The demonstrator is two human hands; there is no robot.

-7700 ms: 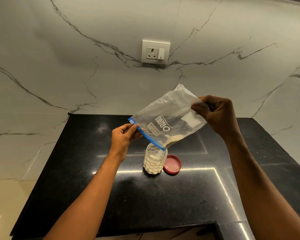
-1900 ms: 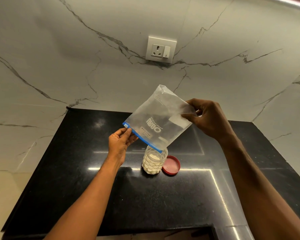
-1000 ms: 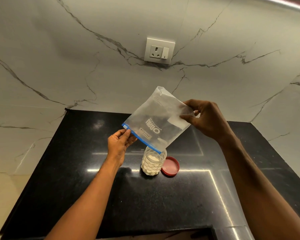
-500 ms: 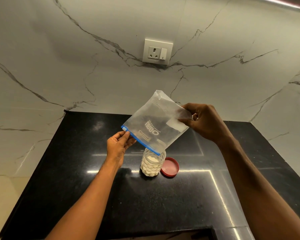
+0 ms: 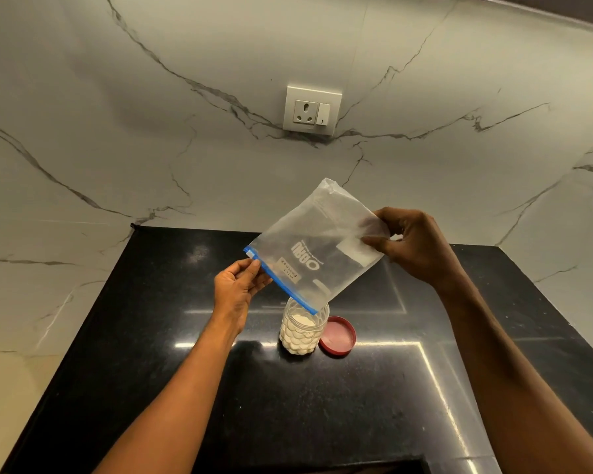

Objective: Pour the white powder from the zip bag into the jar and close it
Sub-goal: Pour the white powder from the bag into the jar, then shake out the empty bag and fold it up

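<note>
A clear zip bag [image 5: 314, 248] with a blue zip edge hangs upside down and tilted above the counter, and it looks nearly empty. My left hand [image 5: 237, 287] pinches the blue zip edge at its left end. My right hand [image 5: 413, 246] pinches the bag's raised bottom corner. The low corner of the zip edge sits just over the mouth of an open clear dimpled jar [image 5: 302, 331], which holds white powder almost to the top. A red lid [image 5: 338, 335] lies flat on the counter, touching the jar's right side.
The jar stands near the middle of a black polished counter [image 5: 151, 371]. White marble walls enclose it behind and on both sides. A wall socket with a switch [image 5: 312, 109] sits high on the back wall.
The powder seen in the bag 7.7 s ago has gone into the jar, which is fuller. In the last second the bag and both hands barely moved.
</note>
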